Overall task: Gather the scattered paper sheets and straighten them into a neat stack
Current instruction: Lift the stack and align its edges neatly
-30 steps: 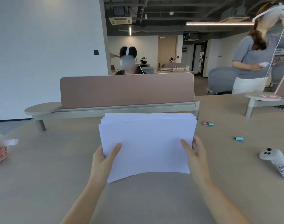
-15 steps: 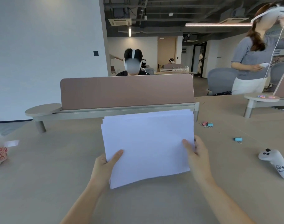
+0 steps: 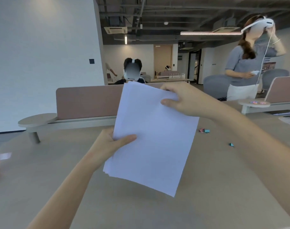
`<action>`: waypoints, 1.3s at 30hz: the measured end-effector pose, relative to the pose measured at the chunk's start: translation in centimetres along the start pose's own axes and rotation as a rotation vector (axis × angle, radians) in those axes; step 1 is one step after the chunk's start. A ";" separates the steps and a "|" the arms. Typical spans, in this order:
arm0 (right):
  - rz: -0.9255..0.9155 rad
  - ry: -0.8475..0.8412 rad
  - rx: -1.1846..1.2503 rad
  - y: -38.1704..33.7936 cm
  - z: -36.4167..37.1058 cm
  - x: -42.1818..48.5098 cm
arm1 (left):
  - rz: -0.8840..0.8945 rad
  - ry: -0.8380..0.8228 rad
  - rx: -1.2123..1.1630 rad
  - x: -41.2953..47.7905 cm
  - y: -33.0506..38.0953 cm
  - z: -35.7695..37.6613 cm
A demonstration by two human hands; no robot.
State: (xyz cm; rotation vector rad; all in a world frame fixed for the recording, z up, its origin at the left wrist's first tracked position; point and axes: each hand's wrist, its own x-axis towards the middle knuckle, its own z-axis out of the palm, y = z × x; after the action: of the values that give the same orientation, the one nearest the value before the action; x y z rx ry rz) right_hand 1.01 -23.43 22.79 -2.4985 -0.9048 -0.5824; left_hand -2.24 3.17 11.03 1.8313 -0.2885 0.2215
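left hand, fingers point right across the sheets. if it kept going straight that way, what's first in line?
Probably nothing but paper: the left hand already pinches the left edge of the paper stack, thumb aimed rightward. Past the stack's right edge sits the right forearm, though depth between them is unclear from the head view.

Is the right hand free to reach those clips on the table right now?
Probably not yet. The right hand pinches the top edge of the paper stack, as the left hand grips its side. The binder clips lie unobstructed on the table.
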 end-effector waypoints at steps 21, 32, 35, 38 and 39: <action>0.472 0.656 0.999 2.1 14.6 -8.8 | -0.051 0.341 -0.309 -0.1 -7.1 5.1; 0.458 0.680 0.978 2.0 16.5 -9.6 | 0.034 0.376 -0.341 -0.6 -7.0 6.8; 0.494 0.632 0.984 2.0 17.3 -10.2 | 0.012 0.338 -0.305 -0.8 -7.7 7.5; 0.514 0.647 0.950 1.8 18.0 -10.5 | 0.005 0.336 -0.296 -1.1 -8.1 8.2; 0.515 0.663 0.943 2.1 17.9 -10.5 | 0.012 0.345 -0.306 -1.0 -8.0 8.2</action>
State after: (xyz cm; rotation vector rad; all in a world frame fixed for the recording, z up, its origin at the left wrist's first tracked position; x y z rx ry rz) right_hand -0.64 -20.91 2.18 -1.4310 -0.1632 -0.5611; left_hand -0.68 -2.54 1.13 1.4599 -0.0849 0.4692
